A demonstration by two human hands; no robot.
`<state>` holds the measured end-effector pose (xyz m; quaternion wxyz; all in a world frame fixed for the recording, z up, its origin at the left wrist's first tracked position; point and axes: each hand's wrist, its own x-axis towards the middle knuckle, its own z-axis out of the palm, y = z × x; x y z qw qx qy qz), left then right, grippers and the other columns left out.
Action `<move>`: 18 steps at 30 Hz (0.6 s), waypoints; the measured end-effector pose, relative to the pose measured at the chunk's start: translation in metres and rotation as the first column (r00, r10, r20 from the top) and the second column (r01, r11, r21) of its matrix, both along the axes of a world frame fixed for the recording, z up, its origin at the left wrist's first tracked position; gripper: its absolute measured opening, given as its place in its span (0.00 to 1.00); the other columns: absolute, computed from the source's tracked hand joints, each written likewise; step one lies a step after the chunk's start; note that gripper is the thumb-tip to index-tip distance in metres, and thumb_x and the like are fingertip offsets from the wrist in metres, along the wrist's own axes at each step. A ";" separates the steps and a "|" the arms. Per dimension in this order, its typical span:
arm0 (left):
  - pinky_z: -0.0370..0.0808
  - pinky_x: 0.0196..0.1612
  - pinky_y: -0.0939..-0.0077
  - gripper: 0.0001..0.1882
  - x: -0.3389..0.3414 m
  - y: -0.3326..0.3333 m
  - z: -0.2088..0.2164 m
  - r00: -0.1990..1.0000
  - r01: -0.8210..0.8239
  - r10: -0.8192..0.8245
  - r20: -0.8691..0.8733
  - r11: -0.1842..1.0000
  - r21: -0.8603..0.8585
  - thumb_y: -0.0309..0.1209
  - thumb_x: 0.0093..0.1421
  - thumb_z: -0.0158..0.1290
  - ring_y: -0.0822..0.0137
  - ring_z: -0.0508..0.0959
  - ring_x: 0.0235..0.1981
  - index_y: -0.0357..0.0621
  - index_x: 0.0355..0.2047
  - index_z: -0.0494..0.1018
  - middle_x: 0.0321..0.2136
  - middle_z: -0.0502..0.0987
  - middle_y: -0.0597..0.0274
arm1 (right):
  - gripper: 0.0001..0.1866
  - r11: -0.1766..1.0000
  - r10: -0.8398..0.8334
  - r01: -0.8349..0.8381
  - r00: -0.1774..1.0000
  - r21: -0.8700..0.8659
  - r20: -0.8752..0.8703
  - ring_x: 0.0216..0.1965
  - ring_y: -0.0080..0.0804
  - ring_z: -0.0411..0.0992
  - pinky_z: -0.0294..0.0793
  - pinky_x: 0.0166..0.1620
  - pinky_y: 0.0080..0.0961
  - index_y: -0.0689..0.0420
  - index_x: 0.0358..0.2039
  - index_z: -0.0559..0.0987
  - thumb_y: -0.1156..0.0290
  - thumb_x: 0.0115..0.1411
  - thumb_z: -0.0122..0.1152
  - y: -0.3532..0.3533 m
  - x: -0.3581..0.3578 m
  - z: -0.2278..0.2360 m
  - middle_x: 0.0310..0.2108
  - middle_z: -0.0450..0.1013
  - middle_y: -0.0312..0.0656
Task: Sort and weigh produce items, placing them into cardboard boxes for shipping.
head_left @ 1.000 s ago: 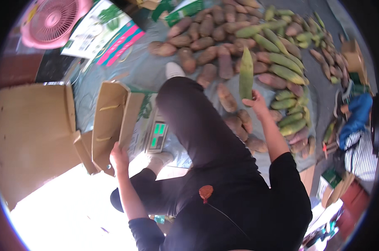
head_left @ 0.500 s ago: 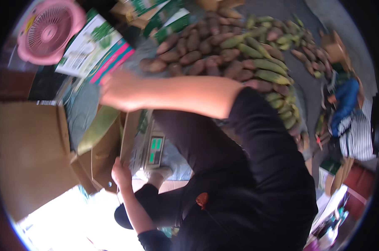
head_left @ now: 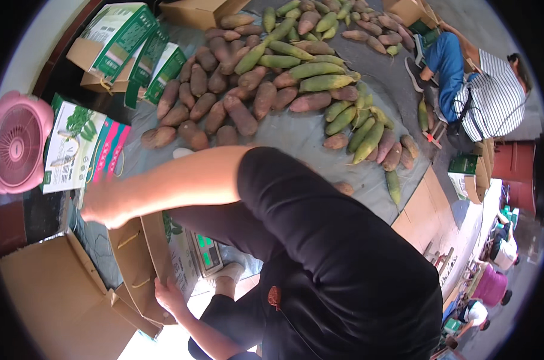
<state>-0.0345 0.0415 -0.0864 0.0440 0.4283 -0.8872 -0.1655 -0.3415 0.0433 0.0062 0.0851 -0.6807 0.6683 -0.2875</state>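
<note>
Holding the open cardboard carton (head_left: 155,264) by its near edge, the left hand (head_left: 170,295) grips the flap low in the view, fingers wrapped round the board, so it is grasping the box. The right hand (head_left: 104,203) reaches across to the left and sits over the carton's open top, just above the raised flap; its fingers are washed out by glare and turned away, so I cannot tell whether it is closed on anything or has let go. The carton stands upright beside a small weighing scale (head_left: 205,255) with a lit green display, and its inside is hidden by the flaps, so how full it is does not show. Judging from that, the filling of this box looks to be in progress rather than finished: the flaps are open and nothing is sealed. Much remains on the grey ground sheet (head_left: 296,135), where a large heap of brown and green oblong produce (head_left: 266,78) lies well apart, far from the box. More flat brown cartons (head_left: 56,288) lie at near left, printed green-and-white boxes (head_left: 128,48) at far left, a pink fan (head_left: 17,147) at the left edge. Another person in a striped shirt (head_left: 491,99) sits at far right.
</note>
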 end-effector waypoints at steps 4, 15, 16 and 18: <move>0.70 0.35 0.60 0.16 0.005 -0.004 -0.004 0.998 -0.018 0.015 0.061 0.999 0.036 0.27 0.52 0.50 0.45 0.76 0.31 0.26 0.38 0.69 0.28 0.76 0.40 | 0.17 0.902 -0.345 0.403 0.888 -0.156 0.304 0.42 0.40 0.72 0.71 0.42 0.36 0.50 0.40 0.77 0.65 0.47 0.63 0.103 -0.087 -0.030 0.36 0.74 0.41; 0.70 0.38 0.58 0.16 0.003 -0.007 -0.005 0.998 -0.018 0.015 0.054 0.998 0.058 0.29 0.53 0.49 0.45 0.76 0.34 0.28 0.40 0.69 0.31 0.75 0.39 | 0.13 -0.194 -0.975 0.803 -0.222 0.564 -0.019 0.40 0.43 0.73 0.71 0.43 0.33 0.54 0.34 0.79 0.66 0.47 0.56 0.486 -0.114 -0.273 0.36 0.75 0.46; 0.70 0.39 0.58 0.17 0.004 -0.008 -0.007 0.999 -0.005 0.004 0.039 0.999 0.041 0.29 0.54 0.48 0.44 0.76 0.34 0.28 0.40 0.69 0.32 0.75 0.39 | 0.13 -0.295 -0.954 0.799 -0.274 0.524 -0.120 0.40 0.44 0.73 0.71 0.43 0.34 0.53 0.34 0.78 0.67 0.47 0.55 0.518 -0.106 -0.285 0.36 0.75 0.46; 0.70 0.39 0.58 0.17 0.000 -0.004 -0.005 0.997 -0.011 0.009 0.070 0.999 0.037 0.29 0.54 0.48 0.44 0.76 0.35 0.28 0.40 0.69 0.32 0.75 0.38 | 0.13 -0.451 -0.888 0.736 -0.315 0.504 -0.336 0.42 0.44 0.72 0.71 0.44 0.36 0.51 0.37 0.77 0.71 0.48 0.53 0.561 -0.093 -0.293 0.39 0.74 0.45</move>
